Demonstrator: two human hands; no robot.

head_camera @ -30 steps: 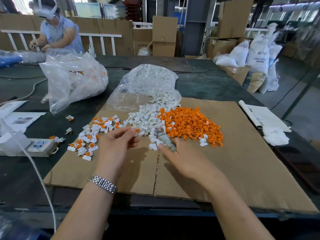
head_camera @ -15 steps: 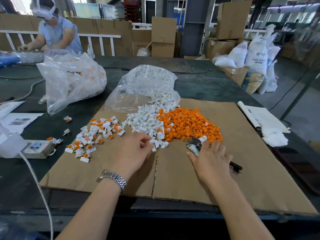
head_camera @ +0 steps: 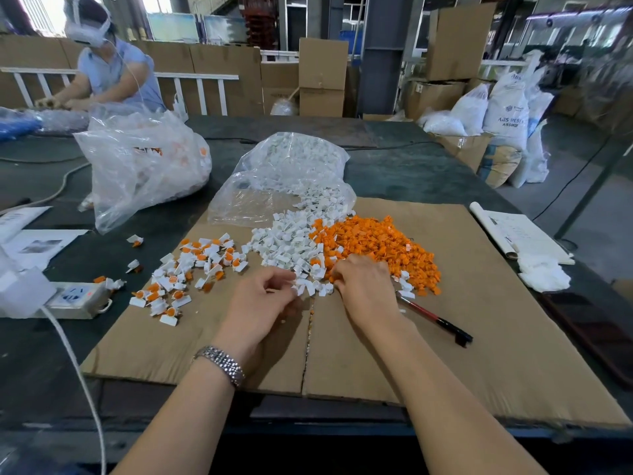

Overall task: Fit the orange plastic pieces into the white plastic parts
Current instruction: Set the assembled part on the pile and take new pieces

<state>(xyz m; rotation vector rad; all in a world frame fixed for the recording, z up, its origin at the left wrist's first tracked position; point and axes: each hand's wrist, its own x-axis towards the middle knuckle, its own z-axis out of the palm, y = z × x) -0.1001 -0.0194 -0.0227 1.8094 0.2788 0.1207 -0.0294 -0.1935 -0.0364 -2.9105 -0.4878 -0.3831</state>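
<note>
Orange pieces [head_camera: 380, 246] under right hand [head_camera: 368, 286].

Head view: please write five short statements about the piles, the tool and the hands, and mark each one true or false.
1. The orange pile lies to the right of the white pile. True.
2. The tool is held in the right hand. False: it lies on the cardboard, beside that hand.
3. The fitted parts lie left of the white pile. True.
4. The left hand rests flat on the bag. False: its fingers are curled at the near edge of the white pile.
5. The left wrist wears a watch. True.
</note>
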